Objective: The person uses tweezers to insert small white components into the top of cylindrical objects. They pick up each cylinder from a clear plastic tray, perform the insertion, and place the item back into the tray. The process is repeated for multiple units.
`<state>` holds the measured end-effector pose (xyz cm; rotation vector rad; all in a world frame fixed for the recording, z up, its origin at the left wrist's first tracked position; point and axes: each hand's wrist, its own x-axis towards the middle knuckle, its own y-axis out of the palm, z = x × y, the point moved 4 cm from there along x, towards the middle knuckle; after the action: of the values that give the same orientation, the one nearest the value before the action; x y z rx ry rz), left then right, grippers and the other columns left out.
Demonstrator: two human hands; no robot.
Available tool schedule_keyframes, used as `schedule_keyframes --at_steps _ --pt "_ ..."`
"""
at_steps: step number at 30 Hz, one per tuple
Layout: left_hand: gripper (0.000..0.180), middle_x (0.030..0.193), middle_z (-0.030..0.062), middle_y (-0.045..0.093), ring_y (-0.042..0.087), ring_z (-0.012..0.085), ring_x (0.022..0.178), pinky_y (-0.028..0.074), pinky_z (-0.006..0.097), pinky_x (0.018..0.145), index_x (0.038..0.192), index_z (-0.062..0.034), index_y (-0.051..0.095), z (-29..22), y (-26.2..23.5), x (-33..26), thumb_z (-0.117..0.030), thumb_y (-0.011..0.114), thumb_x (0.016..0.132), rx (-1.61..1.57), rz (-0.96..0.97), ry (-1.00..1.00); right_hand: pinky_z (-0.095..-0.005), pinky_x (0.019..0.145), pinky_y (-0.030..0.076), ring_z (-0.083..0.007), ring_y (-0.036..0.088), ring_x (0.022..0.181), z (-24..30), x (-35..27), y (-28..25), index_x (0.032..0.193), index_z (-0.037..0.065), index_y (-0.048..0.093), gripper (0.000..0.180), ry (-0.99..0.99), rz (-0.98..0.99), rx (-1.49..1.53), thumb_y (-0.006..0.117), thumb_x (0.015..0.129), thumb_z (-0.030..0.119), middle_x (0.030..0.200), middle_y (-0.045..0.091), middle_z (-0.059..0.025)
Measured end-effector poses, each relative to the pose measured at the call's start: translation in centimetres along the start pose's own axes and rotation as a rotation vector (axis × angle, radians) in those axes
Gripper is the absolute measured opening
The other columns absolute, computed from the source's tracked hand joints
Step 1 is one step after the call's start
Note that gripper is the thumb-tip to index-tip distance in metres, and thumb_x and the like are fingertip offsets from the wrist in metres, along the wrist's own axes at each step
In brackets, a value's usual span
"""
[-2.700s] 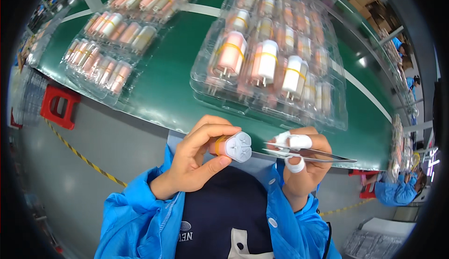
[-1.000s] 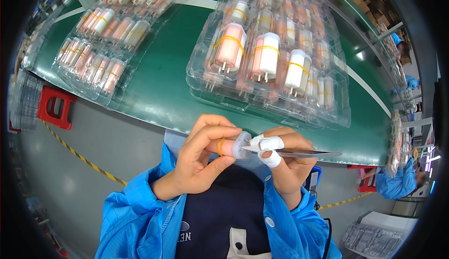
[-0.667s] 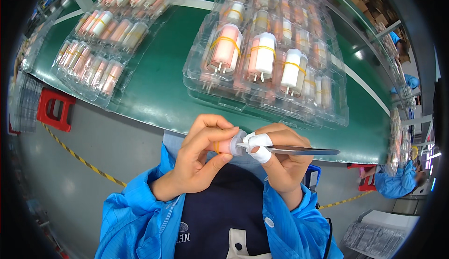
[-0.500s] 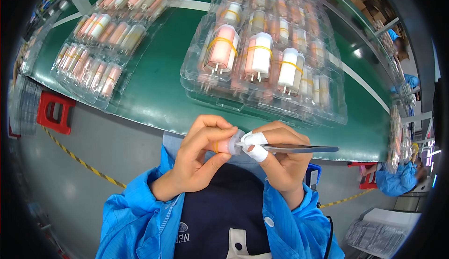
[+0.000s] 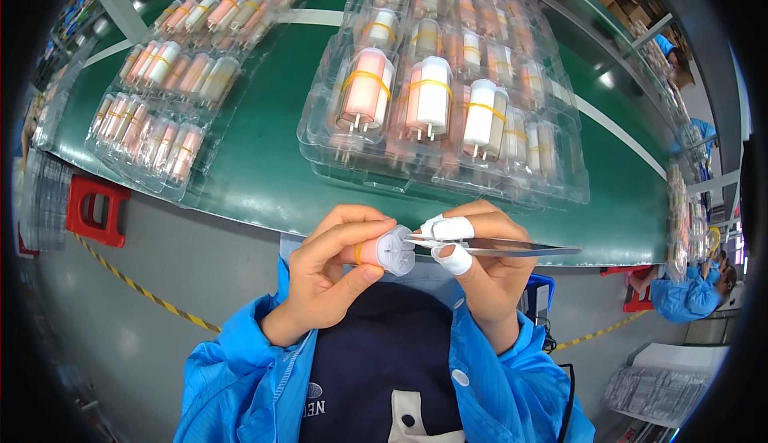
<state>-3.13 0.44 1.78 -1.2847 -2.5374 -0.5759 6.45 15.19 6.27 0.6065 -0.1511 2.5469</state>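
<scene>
My left hand (image 5: pixel 326 273) is closed around a bundle of pink and whitish tubes (image 5: pixel 395 251) with a yellow rubber band around it. The bundle's pale rounded ends face right and partly up. Pinched in my right hand (image 5: pixel 494 276) is a pair of metal tweezers (image 5: pixel 524 247), its long end pointing right. White tape wraps the thumb and fingertips of that hand. The tweezer tips are at the end of the bundle; whether they grip anything is too small to tell. Both hands are in front of the green table's (image 5: pixel 264 207) near edge.
Clear plastic trays (image 5: pixel 376 163) stacked beyond my hands hold several banded tube bundles with prongs. More filled trays (image 5: pixel 136 167) lie at the left. A red stool (image 5: pixel 96 211) stands on the floor at left. A person in blue (image 5: pixel 686 295) is at far right.
The bundle has turned so that its pale ends show more. My right hand's fingers and the tweezers have shifted slightly, the tips now at the upper part of the bundle's end.
</scene>
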Motion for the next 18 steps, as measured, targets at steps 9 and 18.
schedule_keyframes --at_steps 9,18 --pt "0.038 0.119 0.0191 0.050 0.055 0.0218 0.107 0.048 0.030 0.089 0.120 0.0071 0.056 0.18 0.01 -0.08 -0.010 0.064 0.088 0.024 0.005 0.002 -0.0281 0.065 0.051 -0.0197 0.066 0.077 0.37 0.28 0.07 0.093 0.000 0.067 0.016 -0.032 0.074 -0.098 0.070 0.077 -0.001 0.087 0.068 -0.0140" --pt "0.038 0.119 0.0191 0.049 0.053 0.0217 0.108 0.045 0.031 0.091 0.121 0.0084 0.055 0.26 0.05 -0.17 -0.010 0.062 0.089 -0.001 0.013 -0.003 -0.0270 0.064 0.050 -0.0185 0.065 0.076 -0.16 0.05 0.05 0.092 0.000 0.067 0.014 -0.014 0.028 -0.037 0.069 0.078 -0.001 0.086 0.068 -0.0133"
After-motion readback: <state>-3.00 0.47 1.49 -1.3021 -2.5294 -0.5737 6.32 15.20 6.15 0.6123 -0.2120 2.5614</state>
